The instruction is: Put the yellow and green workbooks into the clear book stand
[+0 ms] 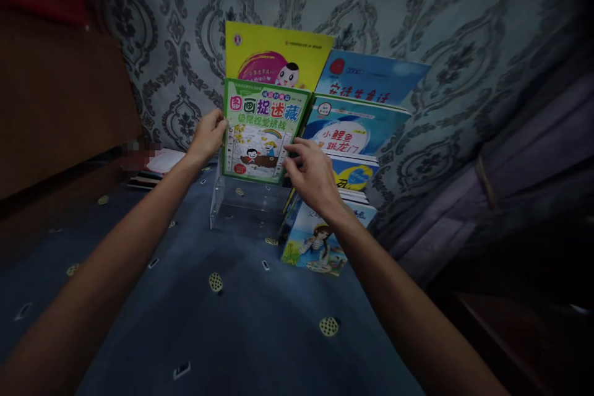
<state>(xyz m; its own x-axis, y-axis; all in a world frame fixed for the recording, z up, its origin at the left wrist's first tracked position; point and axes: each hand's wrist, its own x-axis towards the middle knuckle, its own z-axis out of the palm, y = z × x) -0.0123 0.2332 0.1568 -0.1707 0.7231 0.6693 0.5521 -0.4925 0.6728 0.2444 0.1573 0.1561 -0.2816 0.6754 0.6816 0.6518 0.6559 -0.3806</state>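
A green picture book (260, 130) with a cartoon cover stands on a clear acrylic rack (214, 201), leaning back in front of a taller yellow book (278, 43). My left hand (208, 136) pinches its left edge, the thumb in front and the other fingers partly hidden. At the opposite edge, my right hand (313, 176) is curled with thumb and forefinger against the cover. Just behind the right hand rise tiers of more books: a blue one (375, 77) at the top, another blue book (357, 124) below it, and a lower one with a girl on its cover (320, 238).
A blue patterned cloth (260, 334) covers the surface underneath. Patterned wallpaper (185, 25) backs the rack. On the left are a brown wooden panel (60, 93) and a few flat books or papers (164, 161). A tied curtain (459, 216) hangs at right.
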